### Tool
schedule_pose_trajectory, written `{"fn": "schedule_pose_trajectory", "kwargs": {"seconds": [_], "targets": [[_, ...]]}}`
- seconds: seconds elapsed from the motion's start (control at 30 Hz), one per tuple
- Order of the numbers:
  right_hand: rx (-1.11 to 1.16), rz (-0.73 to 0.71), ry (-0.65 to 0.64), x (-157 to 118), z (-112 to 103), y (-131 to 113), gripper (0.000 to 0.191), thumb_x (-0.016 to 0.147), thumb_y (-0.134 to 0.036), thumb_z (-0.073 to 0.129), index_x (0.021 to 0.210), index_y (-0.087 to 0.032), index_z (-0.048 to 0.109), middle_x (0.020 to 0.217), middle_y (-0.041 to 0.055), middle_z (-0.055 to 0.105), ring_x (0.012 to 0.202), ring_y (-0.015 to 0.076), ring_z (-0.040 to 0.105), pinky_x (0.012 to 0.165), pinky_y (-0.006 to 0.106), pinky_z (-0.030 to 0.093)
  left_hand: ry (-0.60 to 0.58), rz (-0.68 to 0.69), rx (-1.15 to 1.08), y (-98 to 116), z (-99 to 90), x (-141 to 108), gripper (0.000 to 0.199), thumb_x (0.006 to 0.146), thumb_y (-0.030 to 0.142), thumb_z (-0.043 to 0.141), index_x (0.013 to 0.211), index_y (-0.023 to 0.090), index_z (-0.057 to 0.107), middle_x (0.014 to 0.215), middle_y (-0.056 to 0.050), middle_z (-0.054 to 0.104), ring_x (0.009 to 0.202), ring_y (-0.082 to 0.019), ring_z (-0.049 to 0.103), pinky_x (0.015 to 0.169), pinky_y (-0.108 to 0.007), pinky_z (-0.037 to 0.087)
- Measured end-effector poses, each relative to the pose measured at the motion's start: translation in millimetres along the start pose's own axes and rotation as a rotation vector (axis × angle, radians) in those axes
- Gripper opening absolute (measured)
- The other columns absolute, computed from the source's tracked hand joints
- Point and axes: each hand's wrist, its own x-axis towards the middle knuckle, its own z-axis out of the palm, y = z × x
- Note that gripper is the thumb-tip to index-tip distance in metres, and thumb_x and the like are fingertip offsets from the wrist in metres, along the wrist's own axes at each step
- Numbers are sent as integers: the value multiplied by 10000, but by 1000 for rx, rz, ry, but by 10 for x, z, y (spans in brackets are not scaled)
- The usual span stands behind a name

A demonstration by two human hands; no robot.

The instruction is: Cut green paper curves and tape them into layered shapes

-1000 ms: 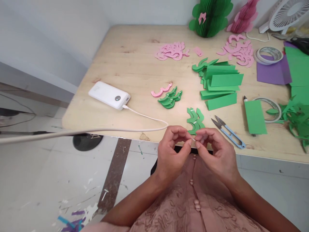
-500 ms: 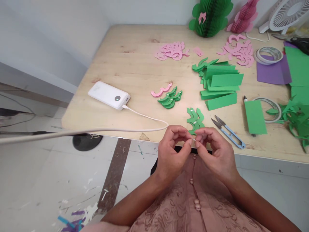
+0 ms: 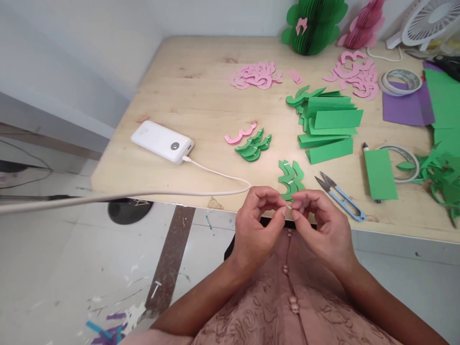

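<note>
My left hand point(image 3: 259, 224) and my right hand point(image 3: 323, 225) meet at the table's front edge, each in a pinch. Between the fingertips runs a small thin white strip point(image 3: 289, 207), held at both ends. Just behind them lie green wavy paper pieces point(image 3: 292, 178) with white bits on them. Blue-handled thread snips point(image 3: 341, 197) rest right of my right hand. Farther left sit a second stack of green wavy pieces point(image 3: 252, 145) and one pink wavy piece point(image 3: 240, 135).
Folded green papers point(image 3: 338, 120), pink cutouts point(image 3: 254, 75), tape rolls point(image 3: 400, 82) and a green card point(image 3: 381, 174) lie on the table point(image 3: 187, 96). A white power bank point(image 3: 161, 141) trails a cable along the front edge. Honeycomb paper shapes point(image 3: 314, 28) and a fan point(image 3: 427, 24) stand behind.
My right hand has shifted very slightly to the right, and slightly more of the white strip shows between the fingertips. The things on the table are unmoved.
</note>
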Motion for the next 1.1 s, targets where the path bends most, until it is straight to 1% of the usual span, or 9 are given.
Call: {"fn": "schedule_pose_trajectory", "kwargs": {"seconds": [0.23, 0.43, 0.53, 0.63, 0.83, 0.97, 1.1], "targets": [[14, 13, 0, -1, 11, 1, 179, 807, -150, 563, 968, -228, 571, 777, 2, 606, 700, 133, 586, 631, 265, 504, -18, -2, -1, -9, -6, -12, 192, 787, 127, 620, 932, 202, 519, 833, -4, 626, 804, -130, 652, 766, -271, 543], [-1, 17, 9, 0, 9, 5, 180, 806, -144, 560, 964, -229, 571, 779, 2, 611, 696, 128, 587, 621, 257, 501, -16, -24, -2, -4, -5, -13, 173, 802, 149, 611, 943, 197, 524, 860, -23, 647, 835, -145, 663, 785, -287, 545], [-1, 18, 16, 2, 10, 14, 186, 802, -136, 560, 964, -227, 573, 776, -1, 608, 696, 126, 586, 621, 252, 499, -28, 6, 22, -13, -14, -22, 173, 815, 135, 594, 962, 198, 529, 885, -26, 653, 846, -145, 666, 789, -286, 546], [-1, 15, 18, 1, 15, 19, 190, 801, -129, 560, 964, -226, 576, 778, -3, 606, 701, 124, 587, 619, 245, 499, -32, 86, 100, -28, -27, -33, 176, 825, 113, 577, 971, 203, 536, 894, -15, 652, 841, -132, 664, 780, -269, 544], [1, 11, 17, -13, 13, 24, 191, 810, -134, 567, 975, -229, 578, 782, -14, 603, 699, 108, 587, 626, 224, 503, 24, 349, 395, -60, -32, -51, 173, 833, 100, 555, 975, 199, 556, 905, -12, 661, 820, -126, 654, 746, -259, 545], [1, 12, 18, -12, 11, 33, 185, 816, -139, 565, 975, -231, 580, 788, -16, 602, 708, 106, 587, 635, 222, 506, 41, 511, 557, -63, -26, -53, 201, 832, 72, 543, 995, 189, 557, 911, -22, 679, 847, -129, 652, 760, -251, 535], [-5, 14, 19, -10, 16, 38, 185, 819, -138, 563, 976, -233, 580, 792, -17, 604, 718, 106, 590, 638, 222, 507, 18, 589, 619, -69, -24, -41, 227, 835, 44, 514, 1008, 185, 552, 898, -24, 681, 849, -128, 642, 770, -248, 525]]}}
